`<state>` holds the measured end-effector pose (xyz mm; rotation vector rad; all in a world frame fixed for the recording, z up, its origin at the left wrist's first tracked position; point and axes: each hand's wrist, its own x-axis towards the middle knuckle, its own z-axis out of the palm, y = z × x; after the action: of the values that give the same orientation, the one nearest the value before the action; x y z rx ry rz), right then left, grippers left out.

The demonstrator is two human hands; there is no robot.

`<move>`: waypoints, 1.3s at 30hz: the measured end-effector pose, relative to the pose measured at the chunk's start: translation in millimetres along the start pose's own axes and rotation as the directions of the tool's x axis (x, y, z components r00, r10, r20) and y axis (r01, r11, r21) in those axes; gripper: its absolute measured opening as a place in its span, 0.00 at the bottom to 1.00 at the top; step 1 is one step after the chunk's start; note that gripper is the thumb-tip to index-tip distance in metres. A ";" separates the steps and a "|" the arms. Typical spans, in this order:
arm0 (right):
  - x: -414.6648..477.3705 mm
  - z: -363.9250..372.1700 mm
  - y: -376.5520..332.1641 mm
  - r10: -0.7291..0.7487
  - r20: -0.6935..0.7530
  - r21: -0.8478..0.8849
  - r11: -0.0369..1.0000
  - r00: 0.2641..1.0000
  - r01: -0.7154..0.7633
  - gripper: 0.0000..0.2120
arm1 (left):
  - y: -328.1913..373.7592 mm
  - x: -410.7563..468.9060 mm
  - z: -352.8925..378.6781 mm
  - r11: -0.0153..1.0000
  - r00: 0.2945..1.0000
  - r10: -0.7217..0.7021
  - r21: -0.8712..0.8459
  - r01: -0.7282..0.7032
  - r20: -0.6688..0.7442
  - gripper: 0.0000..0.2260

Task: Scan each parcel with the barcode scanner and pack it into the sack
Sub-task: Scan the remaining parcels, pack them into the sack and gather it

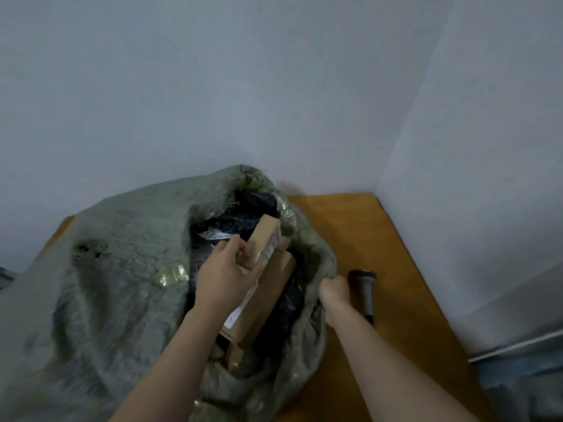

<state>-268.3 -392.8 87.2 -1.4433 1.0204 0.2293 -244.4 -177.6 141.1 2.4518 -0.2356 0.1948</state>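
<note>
Scanner [363, 289] partly behind right hand [333, 292]; label [240, 310] print unreadable; sack [106, 284] cut off left.

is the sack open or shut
Open. The right hand grips the sack at its rim, holding the mouth wide; cardboard parcels show inside.

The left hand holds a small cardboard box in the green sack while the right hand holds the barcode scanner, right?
No. The head view shows the right hand gripping the green sack by its rim; the barcode scanner lies on the wooden table. The left hand does hold the small cardboard box.
</note>
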 end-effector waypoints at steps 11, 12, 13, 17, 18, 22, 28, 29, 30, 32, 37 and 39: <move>-69.1 4.9 -64.1 -0.227 -0.067 0.120 0.965 0.972 0.234 0.11 | -12.1 58.2 -43.9 0.988 0.992 0.118 0.092 -0.122 0.056 0.09; -73.8 5.9 -67.7 -0.240 -0.075 0.087 0.965 0.968 0.246 0.10 | -19.3 61.6 -45.0 0.989 0.990 0.117 0.084 -0.123 0.073 0.07; -76.8 7.0 -72.0 -0.264 -0.090 0.069 0.960 0.960 0.271 0.10 | -26.1 64.9 -48.0 0.992 0.990 0.101 0.070 -0.108 0.098 0.06; -85.2 11.2 -92.0 -0.350 -0.141 0.026 0.934 0.926 0.357 0.11 | -51.4 85.5 -67.3 0.996 0.977 -0.020 -0.078 0.037 0.212 0.01; -84.3 13.3 -95.3 -0.360 -0.141 0.025 0.930 0.922 0.366 0.11 | -58.7 89.8 -72.7 0.995 0.971 -0.045 -0.076 0.065 0.236 0.01; -79.3 28.0 -103.5 -0.378 -0.129 0.012 0.924 0.917 0.382 0.12 | -90.9 85.2 -88.8 0.978 0.968 -0.131 0.187 0.091 0.214 0.10; -68.1 46.8 -105.8 -0.376 -0.113 0.043 0.923 0.920 0.383 0.15 | -123.9 59.9 -108.1 0.779 0.935 -0.318 0.605 0.164 0.155 0.27; -68.0 49.3 -105.8 -0.372 -0.109 0.049 0.924 0.922 0.379 0.16 | -126.5 58.5 -111.5 0.775 0.919 -0.347 0.609 0.169 0.186 0.29; -67.2 51.6 -105.8 -0.362 -0.107 0.054 0.928 0.926 0.369 0.16 | -129.2 57.8 -114.7 0.773 0.912 -0.358 0.611 0.170 0.199 0.28; -66.1 54.1 -108.0 -0.347 -0.104 0.066 0.933 0.932 0.355 0.18 | -132.7 60.4 -120.2 0.766 0.925 -0.339 0.621 0.166 0.171 0.18; -70.9 57.1 -121.8 -0.285 -0.059 0.166 0.942 0.957 0.291 0.12 | -103.5 89.1 -138.6 0.853 0.938 -0.254 0.511 0.102 0.237 0.12; -75.8 55.6 -135.7 -0.296 -0.053 0.220 0.928 0.954 0.300 0.14 | -76.6 107.7 -154.7 0.917 0.961 -0.177 0.390 0.082 0.213 0.13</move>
<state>-195.3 -336.2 223.9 -1.3719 0.7998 -0.1197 -135.4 -34.3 235.8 2.8670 -0.1481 -0.1371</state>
